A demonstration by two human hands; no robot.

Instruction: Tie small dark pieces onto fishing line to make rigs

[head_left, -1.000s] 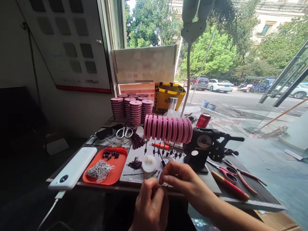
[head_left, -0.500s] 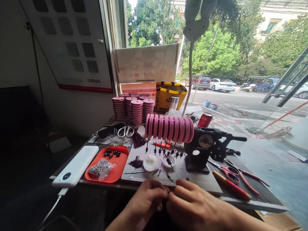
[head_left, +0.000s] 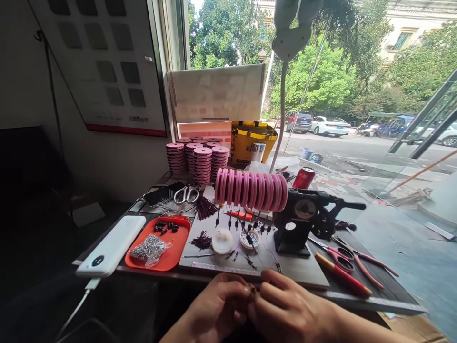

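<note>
My left hand (head_left: 223, 305) and my right hand (head_left: 285, 305) meet in front of the board's near edge. Both have fingers pinched together, fingertips nearly touching. A tiny dark bit shows between them, too small to name. Just beyond lies a grey board (head_left: 307, 271) with small black swivel-like pieces (head_left: 251, 261) on thin lines. A row of pink spools (head_left: 252, 190) sits on a black hand-cranked winder (head_left: 294, 228), with lines and black pieces hanging below. A white dish of small beads (head_left: 250, 239) and a round white lid (head_left: 222, 241) rest on the board.
At left are a red tray (head_left: 178, 252) with a bag of small metal parts and a white power bank (head_left: 112, 245) on a cable. Scissors (head_left: 341, 259), pliers (head_left: 371, 269) and a red-yellow stick (head_left: 342, 275) lie right. Stacked pink spools (head_left: 203, 166) and a can (head_left: 304, 178) stand behind.
My hands stay pinched together at the same place, with slight finger shifts; the fingertips have moved a little right. Nothing on the table has visibly moved.
</note>
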